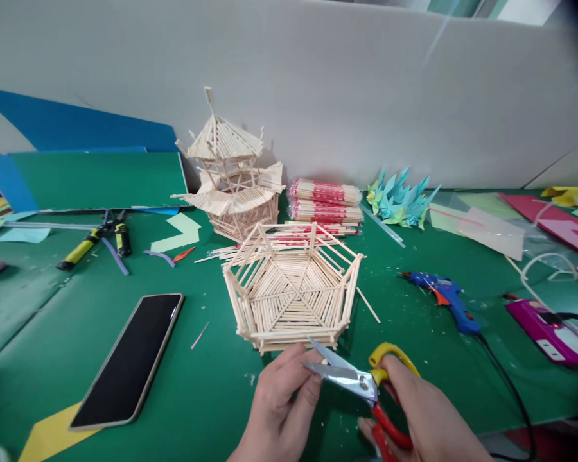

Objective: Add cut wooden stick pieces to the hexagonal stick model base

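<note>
My right hand [414, 410] is closed round the yellow and red handles of a pair of scissors [351, 378], whose blades stand apart and point left. Between the blade tips and the fingers of my left hand [286, 394], the end of a small pale stick [324, 362] shows; my left hand pinches it. Just beyond both hands sits a six-sided frame of wooden sticks [296, 292], its floor filled with sticks. Behind it stands a pagoda-like stick model [228, 173] with a pointed roof. Loose sticks [289, 239] lie between the two.
A phone [130, 359] lies at the left, over yellow paper. Pliers [96, 240] are farther back. Wrapped stick bundles [325, 202] and blue folded paper [402, 199] stand by the wall. A blue glue gun [446, 295] with a cord and a magenta device [551, 330] lie right.
</note>
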A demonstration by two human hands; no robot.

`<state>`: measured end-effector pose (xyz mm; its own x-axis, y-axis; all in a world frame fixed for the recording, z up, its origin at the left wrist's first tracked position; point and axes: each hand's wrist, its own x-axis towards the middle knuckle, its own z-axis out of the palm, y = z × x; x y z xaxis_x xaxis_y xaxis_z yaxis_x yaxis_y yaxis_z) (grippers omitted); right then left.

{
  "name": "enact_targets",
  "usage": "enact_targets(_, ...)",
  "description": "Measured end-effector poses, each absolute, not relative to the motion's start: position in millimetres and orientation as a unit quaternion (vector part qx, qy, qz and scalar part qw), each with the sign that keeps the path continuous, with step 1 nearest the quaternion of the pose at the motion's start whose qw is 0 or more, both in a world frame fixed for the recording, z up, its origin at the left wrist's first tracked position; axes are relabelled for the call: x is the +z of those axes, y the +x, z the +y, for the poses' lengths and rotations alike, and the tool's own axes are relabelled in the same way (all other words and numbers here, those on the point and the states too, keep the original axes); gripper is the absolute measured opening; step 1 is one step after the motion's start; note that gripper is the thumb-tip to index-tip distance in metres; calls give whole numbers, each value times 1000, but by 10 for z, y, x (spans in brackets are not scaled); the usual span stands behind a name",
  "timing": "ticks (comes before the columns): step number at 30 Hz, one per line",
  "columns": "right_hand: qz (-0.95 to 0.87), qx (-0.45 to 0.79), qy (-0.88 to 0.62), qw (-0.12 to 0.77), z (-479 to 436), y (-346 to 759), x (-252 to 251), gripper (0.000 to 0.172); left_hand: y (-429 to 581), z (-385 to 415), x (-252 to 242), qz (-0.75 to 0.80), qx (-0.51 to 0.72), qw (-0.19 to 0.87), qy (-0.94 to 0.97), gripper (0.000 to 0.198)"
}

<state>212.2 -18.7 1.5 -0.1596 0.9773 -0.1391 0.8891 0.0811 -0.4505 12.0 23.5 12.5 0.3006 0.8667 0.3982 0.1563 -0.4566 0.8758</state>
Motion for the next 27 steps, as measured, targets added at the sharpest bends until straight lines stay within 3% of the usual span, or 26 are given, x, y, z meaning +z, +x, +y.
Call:
enact_targets(20, -701, 266, -648, 134, -180, 2087, 39, 22, 100, 236, 127, 344, 461, 360, 734, 25)
enact_targets(27, -676, 316, -655, 115, -198, 2091, -3, 31, 107, 261, 135, 354, 457, 363, 730, 18)
